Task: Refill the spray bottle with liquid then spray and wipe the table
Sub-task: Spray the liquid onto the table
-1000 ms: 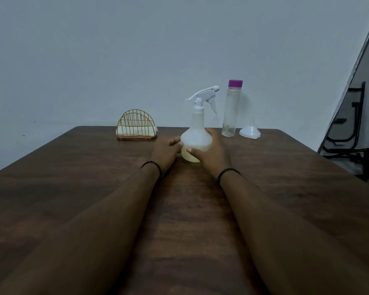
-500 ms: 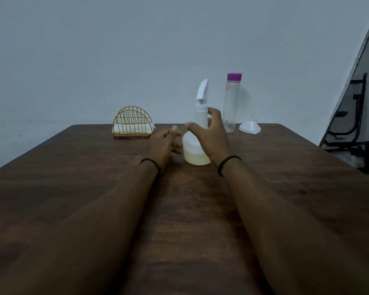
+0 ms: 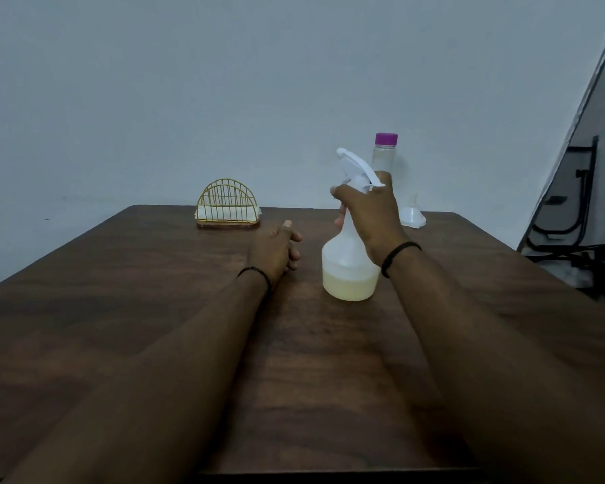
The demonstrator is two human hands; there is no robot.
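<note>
We saw the spray bottle standing upright on the dark wooden bench, a little right of the middle, with pale yellowish liquid filling only its rounded lower part. The right hand was wrapped around the bottle's neck just under the white trigger head, fingers curled about it. The left hand lay on the bench just left of the bottle and apart from it, fingers loosely curled and holding nothing. Each wrist wore a thin black band.

Behind the spray bottle, near the far edge, stood a tall clear bottle with a purple cap, partly hidden by the right hand. Just right of it sat a white funnel, wide end down. Further left along the far edge stood a gold wire holder with white napkins inside. A black metal frame showed beyond the bench at the right.
</note>
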